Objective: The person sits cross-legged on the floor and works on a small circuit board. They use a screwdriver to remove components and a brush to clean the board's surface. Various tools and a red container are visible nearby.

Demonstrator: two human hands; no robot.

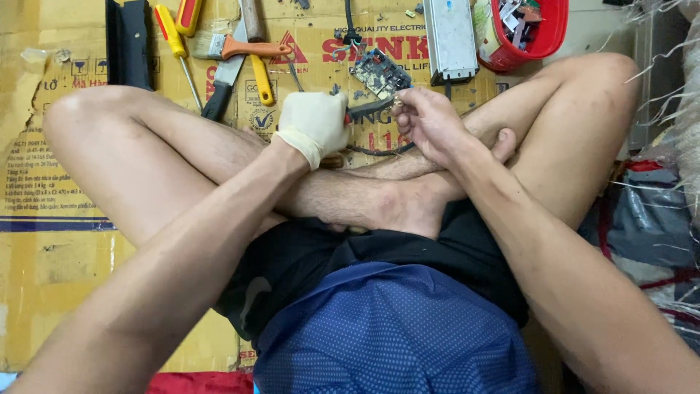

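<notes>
The left hand point(315, 122), in a cream rubber glove, is clenched around the red-and-black handles of a dark metal pair of pliers point(370, 109). The pliers' long axis runs nearly level from left to right, tilted slightly upward, with the nose pointing right toward the bare right hand point(430, 124). That hand pinches a small part at the pliers' tip; the part is too small to identify. Both hands hang above the person's crossed shins, over flattened yellow cardboard sheets point(58, 182) spread on the floor.

Just beyond the pliers lies a small dark circuit board point(380, 73), and to its right a long grey metal casing point(450, 38). A red plastic basket point(550, 33) of scraps stands farther right. To the left lie a yellow-handled screwdriver point(177, 51), an orange-handled paintbrush point(237, 47) and a black-handled knife point(222, 84).
</notes>
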